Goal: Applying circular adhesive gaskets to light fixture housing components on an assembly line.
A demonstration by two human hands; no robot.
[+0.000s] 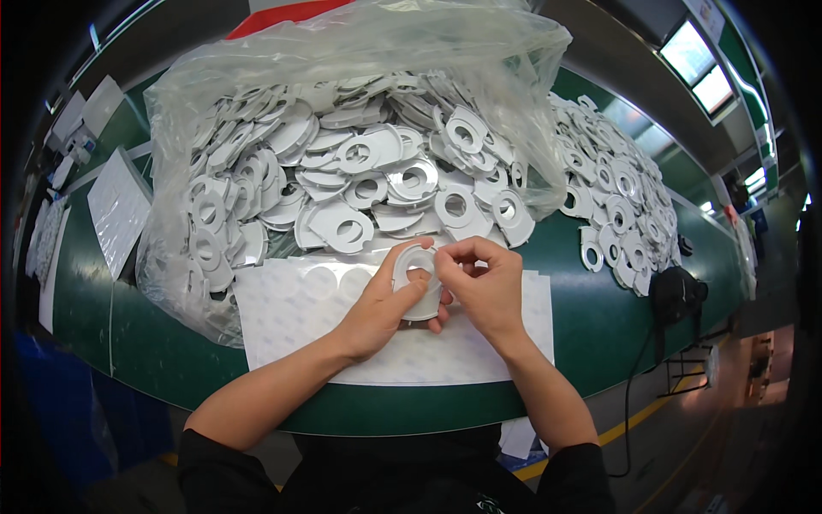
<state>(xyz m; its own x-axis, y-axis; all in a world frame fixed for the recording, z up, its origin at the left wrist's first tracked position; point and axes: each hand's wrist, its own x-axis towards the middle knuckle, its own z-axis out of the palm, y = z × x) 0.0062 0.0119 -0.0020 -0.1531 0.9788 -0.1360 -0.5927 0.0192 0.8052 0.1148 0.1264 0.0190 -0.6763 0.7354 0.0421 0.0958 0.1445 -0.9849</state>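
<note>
My left hand point(375, 307) is closed around a white plastic part point(422, 307) with a rounded outline and a round hole. Its thumb lies across the hole and fingertips show past the far side. At the part's upper right edge, my right hand point(490, 289) is pinched, thumb against forefinger. Whatever sits between those fingertips is too small to make out. Both hands are above a white sheet point(295, 338) bearing rows of faint round shapes. Just beyond them, many similar white parts point(348, 230) spill from a clear plastic bag point(479, 43).
Another heap of white parts point(618, 210) lies on the green table point(205, 373) at the right. A black bag-like object point(676, 295) is at the table's right edge, with a cable hanging down. A stack of white sheets point(120, 210) lies at the left.
</note>
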